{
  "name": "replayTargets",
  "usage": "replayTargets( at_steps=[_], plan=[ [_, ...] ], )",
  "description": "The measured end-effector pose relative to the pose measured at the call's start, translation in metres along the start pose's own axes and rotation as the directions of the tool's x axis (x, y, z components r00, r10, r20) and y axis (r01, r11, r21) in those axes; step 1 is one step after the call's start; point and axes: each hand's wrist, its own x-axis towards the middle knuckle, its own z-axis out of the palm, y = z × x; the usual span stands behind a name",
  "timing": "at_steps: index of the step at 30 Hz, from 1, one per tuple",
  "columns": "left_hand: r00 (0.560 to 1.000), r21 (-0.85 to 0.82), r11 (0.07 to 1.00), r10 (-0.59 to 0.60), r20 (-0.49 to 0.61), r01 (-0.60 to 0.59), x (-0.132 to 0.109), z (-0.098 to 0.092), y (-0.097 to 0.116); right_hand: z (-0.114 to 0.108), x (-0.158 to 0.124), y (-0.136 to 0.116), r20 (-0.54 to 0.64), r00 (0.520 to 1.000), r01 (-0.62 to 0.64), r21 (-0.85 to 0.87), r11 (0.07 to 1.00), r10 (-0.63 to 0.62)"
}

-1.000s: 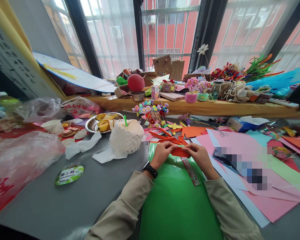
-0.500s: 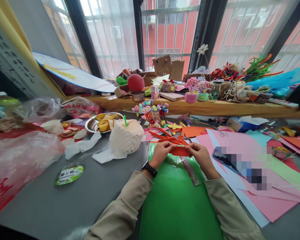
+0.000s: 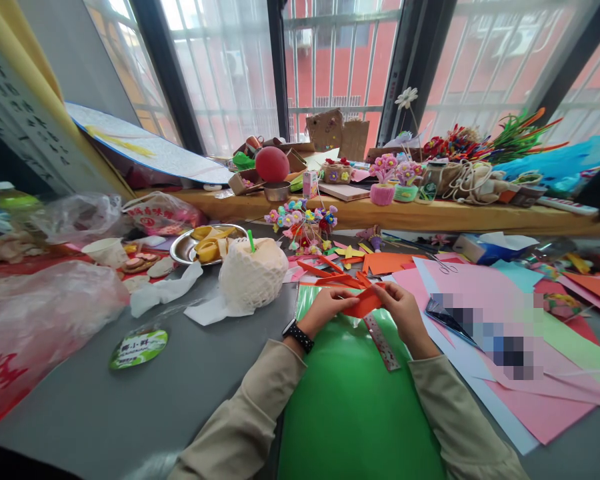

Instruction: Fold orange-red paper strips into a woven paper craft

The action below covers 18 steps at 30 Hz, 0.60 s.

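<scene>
Between my two hands, just above the table, is a small piece of orange paper [image 3: 364, 304]. My left hand [image 3: 326, 310], with a dark watch on its wrist, is closed on the paper's left side. On the right, my right hand [image 3: 401, 308] pinches the upper right corner. Beneath them lies a glossy green mat [image 3: 355, 400] with a patterned ruler [image 3: 381, 342] on it. Several orange paper strips [image 3: 337, 277] lie just beyond my fingers. How the paper is folded cannot be made out fully.
Left of the mat stands a coconut in white netting [image 3: 254, 275] with a green straw, beside a metal bowl [image 3: 180, 257] of peels. On the right, pink paper sheets [image 3: 545, 410] carry a phone [image 3: 453, 317] and scissors [image 3: 445, 267]. Another person's hand [image 3: 10, 248] shows at far left.
The orange paper has turned from a narrow edge-on strip to a tilted face, its right corner raised. Both hands shifted slightly with it. At far left the other person's hand has moved.
</scene>
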Motion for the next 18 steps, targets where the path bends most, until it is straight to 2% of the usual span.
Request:
replayTargets(
  at_steps=[2,5,9,12,18],
  plan=[
    [0.997,-0.069,0.998,-0.001,-0.079,-0.005,0.0009,-0.0013,0.0000,0.0008,-0.0001,-0.0026,0.019,0.999,-0.034,0.071,0.997,0.033],
    [0.984,-0.180,0.983,-0.003,-0.176,-0.029,0.0028,-0.0031,-0.0016,0.0027,-0.0017,-0.0055,0.137,0.990,-0.007,-0.010,1.000,0.008],
    [0.983,-0.267,0.964,-0.027,-0.182,-0.023,0.0034,-0.0029,-0.0024,0.0068,-0.0046,-0.0064,0.281,0.958,0.103,-0.155,0.983,-0.056],
    [0.987,-0.296,0.955,-0.056,-0.149,0.010,0.0020,-0.0019,-0.0002,0.0086,-0.0052,-0.0062,0.283,0.957,0.112,-0.160,0.981,-0.063],
    [0.995,-0.325,0.944,-0.084,-0.051,0.062,-0.0007,-0.0014,0.0036,0.0067,-0.0039,-0.0071,0.162,0.986,0.054,-0.083,0.995,-0.040]
  ],
)
